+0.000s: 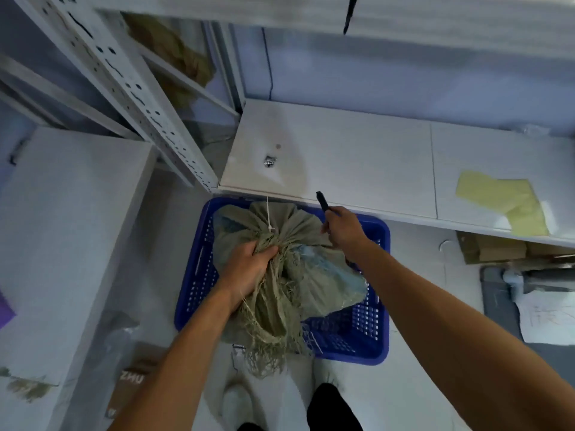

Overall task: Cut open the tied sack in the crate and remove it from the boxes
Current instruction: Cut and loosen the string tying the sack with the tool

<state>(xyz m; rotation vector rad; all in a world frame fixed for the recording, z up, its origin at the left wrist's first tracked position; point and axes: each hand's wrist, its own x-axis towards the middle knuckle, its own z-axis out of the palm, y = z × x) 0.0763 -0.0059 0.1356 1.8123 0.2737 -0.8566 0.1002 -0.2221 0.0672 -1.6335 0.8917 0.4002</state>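
Left hand gripped the sack neck; right hand clenched a dark tool, its blade indistinct; boxes hidden beneath.

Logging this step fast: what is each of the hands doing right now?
Left hand: closed, gripping the gathered neck of the sack.
Right hand: closed around a dark tool, probably a knife, held above the sack.
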